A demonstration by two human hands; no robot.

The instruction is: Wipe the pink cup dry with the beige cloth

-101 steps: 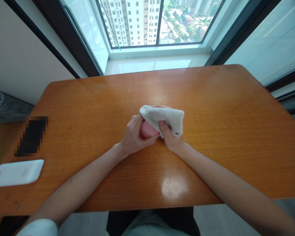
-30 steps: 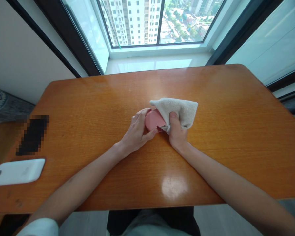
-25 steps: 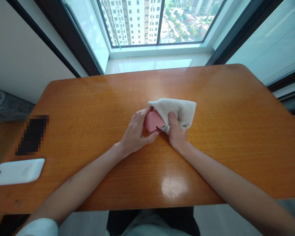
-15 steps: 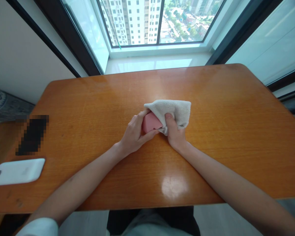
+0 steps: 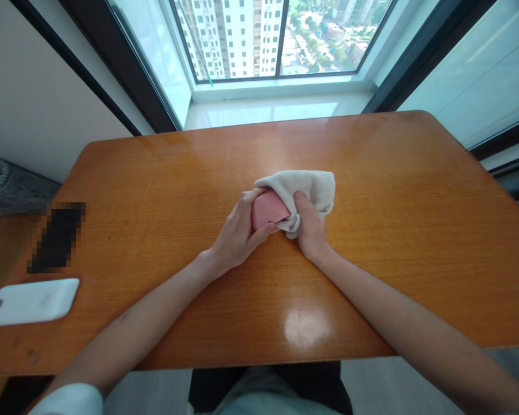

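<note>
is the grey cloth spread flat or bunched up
Bunched up: the grey cloth is creased and gathered in the right hand, covering part of the pink object.

The hands are viewed from nearby by one head-worn camera, directed forward and down across the tabletop from six o'clock, a window at twelve.

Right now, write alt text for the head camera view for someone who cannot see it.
A left hand grips a pink object while the right hand holds a pale cloth against it, over a wooden table. A white object lies at left; a window is beyond.
</note>
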